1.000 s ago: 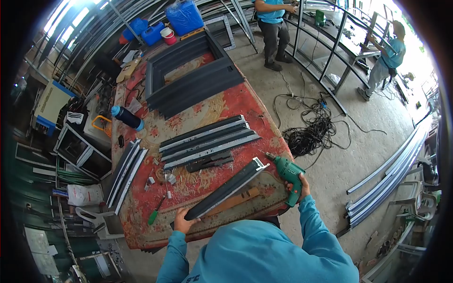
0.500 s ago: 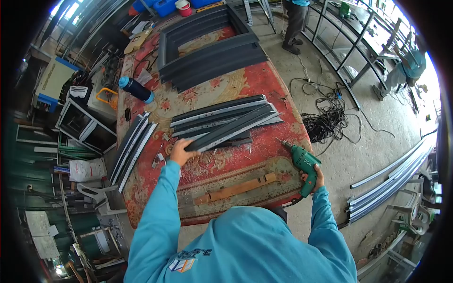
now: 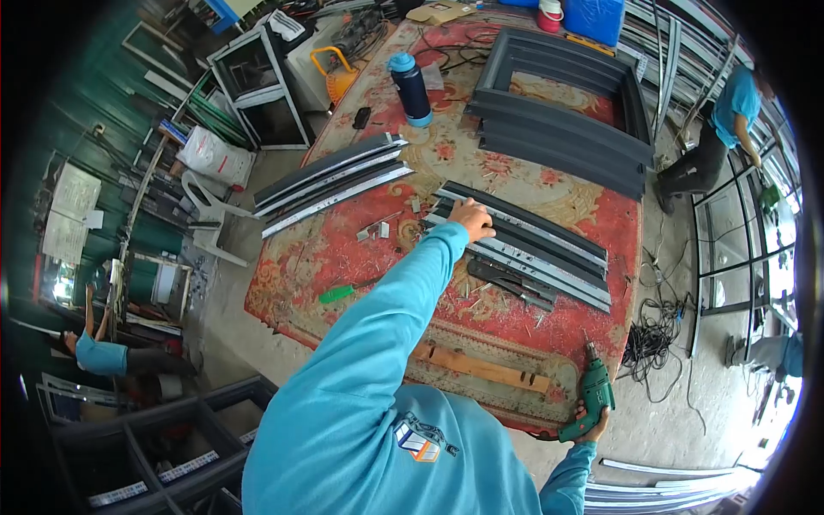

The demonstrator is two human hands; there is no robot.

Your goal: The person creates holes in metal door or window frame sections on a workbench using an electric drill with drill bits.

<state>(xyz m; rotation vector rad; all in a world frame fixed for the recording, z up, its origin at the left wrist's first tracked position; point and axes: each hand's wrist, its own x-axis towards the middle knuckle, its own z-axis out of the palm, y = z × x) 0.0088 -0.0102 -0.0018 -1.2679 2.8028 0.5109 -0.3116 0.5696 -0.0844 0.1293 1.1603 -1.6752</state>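
Left hand [image 3: 471, 221] half-curled on dark profiles [image 3: 549, 260], grip unclear; right hand [image 3: 594, 422] round drill [image 3: 597, 388], bench's [image 3: 287, 287] near-right corner; floor [image 3: 674, 421] cables [image 3: 650, 339] beyond

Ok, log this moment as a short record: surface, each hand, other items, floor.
Surface: red patterned table
Left hand: on the dark profiles
Right hand: gripping a green drill near the table's corner
Also on table: second group of profiles, dark frame, blue bottle, brown strip
Floor: tangled black cable beside the table
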